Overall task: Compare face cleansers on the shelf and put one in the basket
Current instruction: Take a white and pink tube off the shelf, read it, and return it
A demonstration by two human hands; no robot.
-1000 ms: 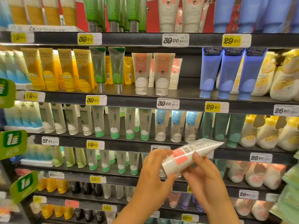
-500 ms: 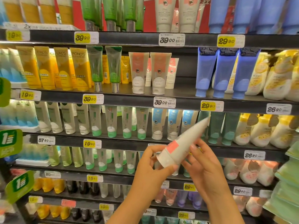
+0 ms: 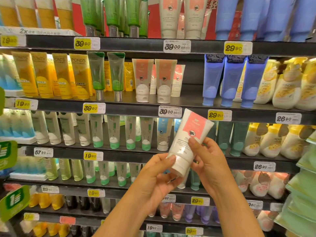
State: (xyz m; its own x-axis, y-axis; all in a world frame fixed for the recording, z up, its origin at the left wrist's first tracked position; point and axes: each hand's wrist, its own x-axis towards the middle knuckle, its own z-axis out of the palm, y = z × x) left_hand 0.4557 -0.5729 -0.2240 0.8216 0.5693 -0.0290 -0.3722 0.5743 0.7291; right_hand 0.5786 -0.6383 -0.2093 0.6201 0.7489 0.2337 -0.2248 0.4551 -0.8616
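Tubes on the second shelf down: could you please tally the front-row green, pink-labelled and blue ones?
Green tubes: 2
Pink tubes: 2
Blue tubes: 3
Total: 7

The tube (image 3: 186,144) held in both hands looks like soft matt plastic, white with a flat pink panel, and its cap is smooth white plastic. The green tubes (image 3: 97,74) on the shelf above are glossy, translucent plastic with shiny metallic caps. The blue tubes (image 3: 212,79) have a satin sheen. The shelf edges (image 3: 136,110) are dark, matt metal, and the price tags (image 3: 169,111) are paper behind clear glossy plastic.
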